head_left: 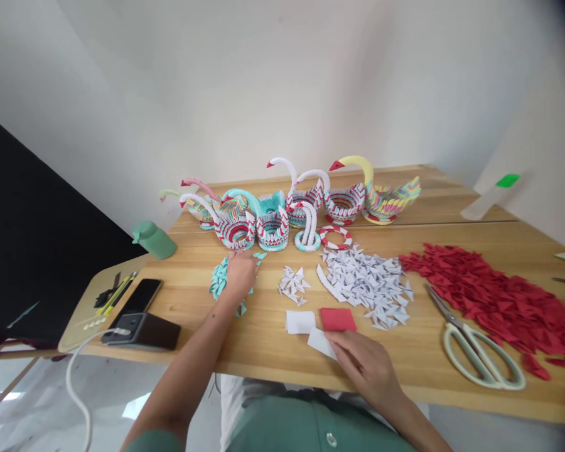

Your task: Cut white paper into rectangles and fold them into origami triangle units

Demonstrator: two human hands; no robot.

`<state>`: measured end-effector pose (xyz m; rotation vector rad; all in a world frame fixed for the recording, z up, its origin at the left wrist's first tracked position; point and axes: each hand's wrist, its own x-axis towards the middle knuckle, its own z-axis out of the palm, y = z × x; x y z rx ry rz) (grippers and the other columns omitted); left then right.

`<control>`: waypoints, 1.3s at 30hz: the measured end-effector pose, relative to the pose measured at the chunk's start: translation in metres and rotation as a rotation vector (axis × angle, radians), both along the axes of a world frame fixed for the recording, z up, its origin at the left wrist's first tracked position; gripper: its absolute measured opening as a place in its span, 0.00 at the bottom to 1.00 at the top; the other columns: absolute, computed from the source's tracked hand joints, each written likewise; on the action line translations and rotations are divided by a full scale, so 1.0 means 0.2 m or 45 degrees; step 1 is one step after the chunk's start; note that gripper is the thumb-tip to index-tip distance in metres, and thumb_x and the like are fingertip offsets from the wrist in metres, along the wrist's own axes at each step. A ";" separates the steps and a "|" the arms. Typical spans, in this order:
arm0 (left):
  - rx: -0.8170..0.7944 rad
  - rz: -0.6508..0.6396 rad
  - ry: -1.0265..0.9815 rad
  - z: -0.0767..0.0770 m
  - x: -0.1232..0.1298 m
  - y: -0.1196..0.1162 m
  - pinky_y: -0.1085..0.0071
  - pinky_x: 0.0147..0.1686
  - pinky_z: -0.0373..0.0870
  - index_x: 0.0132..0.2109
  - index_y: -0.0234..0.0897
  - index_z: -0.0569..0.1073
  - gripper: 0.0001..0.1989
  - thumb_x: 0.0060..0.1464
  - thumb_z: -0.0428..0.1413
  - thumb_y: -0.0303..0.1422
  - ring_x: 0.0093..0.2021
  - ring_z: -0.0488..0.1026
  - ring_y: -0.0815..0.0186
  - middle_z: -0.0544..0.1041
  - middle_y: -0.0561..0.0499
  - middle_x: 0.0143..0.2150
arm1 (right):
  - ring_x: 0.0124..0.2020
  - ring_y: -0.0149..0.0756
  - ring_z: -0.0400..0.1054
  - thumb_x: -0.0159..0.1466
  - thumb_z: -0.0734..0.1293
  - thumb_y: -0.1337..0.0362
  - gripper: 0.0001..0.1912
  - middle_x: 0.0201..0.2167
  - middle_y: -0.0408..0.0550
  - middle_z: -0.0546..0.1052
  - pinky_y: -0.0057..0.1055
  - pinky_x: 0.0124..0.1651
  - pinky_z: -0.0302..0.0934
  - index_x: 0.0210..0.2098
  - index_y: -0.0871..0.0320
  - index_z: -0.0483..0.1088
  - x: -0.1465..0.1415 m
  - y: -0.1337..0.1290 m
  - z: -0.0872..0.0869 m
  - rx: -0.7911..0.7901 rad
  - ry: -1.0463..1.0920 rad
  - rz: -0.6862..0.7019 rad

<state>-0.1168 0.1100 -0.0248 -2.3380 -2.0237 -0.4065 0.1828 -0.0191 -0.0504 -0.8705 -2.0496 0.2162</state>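
Note:
My left hand (243, 274) reaches over the pile of teal folded paper pieces (219, 277); its fingertips are hidden behind the hand. My right hand (363, 359) pinches a small white paper slip (321, 343) between thumb and fingers near the front edge. Just beyond that slip lie a stack of white paper (300, 322) and a stack of red paper (338, 319), side by side. A small group of white folded pieces (292, 284) sits between the teal pile and the large white pile (370, 279).
Several paper swans (341, 202) stand along the back, with a red-and-white ring (336, 238) before them. Scissors (480, 351) and red folded pieces (494, 295) lie right. On the left are a green bottle (154, 240), a phone (144, 295) and a black box (144, 331) with a white cable.

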 end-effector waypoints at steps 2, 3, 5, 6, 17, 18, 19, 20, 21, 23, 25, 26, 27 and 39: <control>-0.018 0.002 -0.008 -0.01 0.01 0.01 0.55 0.47 0.61 0.29 0.34 0.78 0.10 0.54 0.53 0.26 0.45 0.71 0.50 0.77 0.39 0.34 | 0.31 0.37 0.76 0.68 0.61 0.69 0.10 0.33 0.50 0.81 0.30 0.33 0.67 0.45 0.58 0.72 0.00 0.00 -0.01 -0.018 -0.002 0.017; -0.023 0.003 -0.022 -0.02 0.02 0.01 0.56 0.47 0.61 0.29 0.34 0.78 0.11 0.53 0.52 0.25 0.44 0.71 0.50 0.77 0.40 0.34 | 0.31 0.37 0.76 0.68 0.61 0.70 0.10 0.33 0.50 0.81 0.30 0.33 0.67 0.45 0.58 0.72 0.00 0.00 -0.01 -0.025 -0.001 0.027; -0.020 0.004 -0.068 -0.01 0.01 0.01 0.56 0.48 0.62 0.29 0.35 0.78 0.10 0.52 0.53 0.24 0.44 0.72 0.51 0.78 0.40 0.34 | 0.32 0.37 0.75 0.68 0.61 0.70 0.10 0.33 0.51 0.80 0.30 0.33 0.67 0.46 0.58 0.72 0.01 0.00 -0.02 -0.036 0.000 0.040; -0.014 0.004 -0.100 0.00 0.00 0.01 0.56 0.48 0.62 0.30 0.35 0.79 0.10 0.52 0.53 0.24 0.44 0.72 0.51 0.78 0.40 0.34 | 0.32 0.37 0.75 0.68 0.61 0.70 0.10 0.34 0.51 0.80 0.31 0.33 0.67 0.46 0.57 0.71 0.01 0.00 -0.03 -0.041 0.002 0.044; 0.094 0.031 -0.870 0.20 0.01 -0.31 0.71 0.34 0.72 0.38 0.37 0.74 0.08 0.57 0.55 0.37 0.33 0.78 0.63 0.81 0.50 0.31 | 0.32 0.36 0.75 0.68 0.62 0.70 0.10 0.34 0.49 0.81 0.30 0.34 0.67 0.47 0.56 0.71 0.00 0.01 -0.02 -0.046 0.056 0.063; 0.117 0.026 -0.935 0.21 0.03 -0.33 0.71 0.34 0.71 0.36 0.37 0.74 0.08 0.55 0.57 0.37 0.32 0.77 0.64 0.80 0.51 0.30 | 0.32 0.36 0.75 0.68 0.62 0.70 0.11 0.34 0.49 0.81 0.30 0.34 0.67 0.47 0.56 0.72 0.00 0.01 -0.03 -0.048 0.059 0.064; 0.136 0.005 -0.988 0.21 0.04 -0.35 0.71 0.33 0.71 0.33 0.37 0.75 0.07 0.53 0.58 0.36 0.30 0.77 0.64 0.80 0.52 0.29 | 0.32 0.36 0.75 0.68 0.62 0.71 0.11 0.34 0.49 0.80 0.30 0.34 0.67 0.47 0.56 0.72 0.00 0.01 -0.03 -0.054 0.059 0.066; 0.163 -0.024 -1.009 0.21 0.05 -0.37 0.71 0.33 0.71 0.31 0.37 0.75 0.07 0.52 0.59 0.36 0.30 0.76 0.64 0.79 0.52 0.28 | 0.31 0.36 0.75 0.68 0.62 0.71 0.11 0.34 0.49 0.80 0.30 0.34 0.67 0.47 0.56 0.72 0.00 0.01 -0.03 -0.060 0.057 0.067; 0.192 -0.054 -1.014 0.22 0.05 -0.38 0.71 0.34 0.70 0.30 0.37 0.75 0.06 0.52 0.59 0.35 0.30 0.76 0.64 0.79 0.52 0.27 | 0.31 0.36 0.75 0.68 0.62 0.71 0.11 0.34 0.49 0.80 0.30 0.34 0.67 0.47 0.57 0.72 0.00 0.01 -0.03 -0.063 0.054 0.067; 0.265 -0.074 -0.992 0.21 0.03 -0.39 0.71 0.35 0.70 0.28 0.38 0.75 0.06 0.52 0.59 0.33 0.31 0.76 0.65 0.78 0.53 0.27 | 0.31 0.36 0.75 0.68 0.62 0.71 0.11 0.33 0.49 0.80 0.30 0.33 0.66 0.47 0.57 0.72 0.00 0.01 -0.02 -0.061 0.044 0.067; 0.351 -0.012 -0.938 0.19 -0.02 -0.39 0.71 0.36 0.70 0.27 0.38 0.75 0.06 0.51 0.59 0.33 0.31 0.75 0.65 0.78 0.54 0.27 | 0.30 0.35 0.74 0.67 0.62 0.71 0.11 0.32 0.49 0.80 0.30 0.32 0.66 0.46 0.57 0.72 0.00 0.01 -0.02 -0.044 0.043 0.063; 0.391 0.040 -0.915 0.17 -0.05 -0.39 0.71 0.36 0.70 0.27 0.39 0.76 0.06 0.52 0.59 0.33 0.31 0.75 0.65 0.78 0.54 0.27 | 0.30 0.35 0.74 0.67 0.62 0.71 0.11 0.32 0.48 0.80 0.29 0.32 0.66 0.46 0.57 0.72 0.00 0.01 -0.02 -0.032 0.050 0.057; 0.427 0.096 -0.906 0.15 -0.09 -0.39 0.70 0.37 0.70 0.27 0.39 0.76 0.06 0.52 0.59 0.33 0.32 0.75 0.64 0.79 0.54 0.28 | 0.30 0.35 0.74 0.67 0.62 0.71 0.11 0.32 0.48 0.80 0.29 0.33 0.66 0.46 0.57 0.72 0.00 0.01 -0.02 -0.022 0.055 0.049; 0.316 0.433 -1.190 -0.13 -0.38 -0.36 0.58 0.60 0.61 0.48 0.37 0.77 0.17 0.56 0.54 0.40 0.61 0.66 0.55 0.72 0.43 0.59 | 0.31 0.35 0.75 0.67 0.62 0.70 0.10 0.33 0.49 0.80 0.29 0.33 0.67 0.46 0.57 0.73 0.00 0.01 -0.02 -0.041 0.033 -0.012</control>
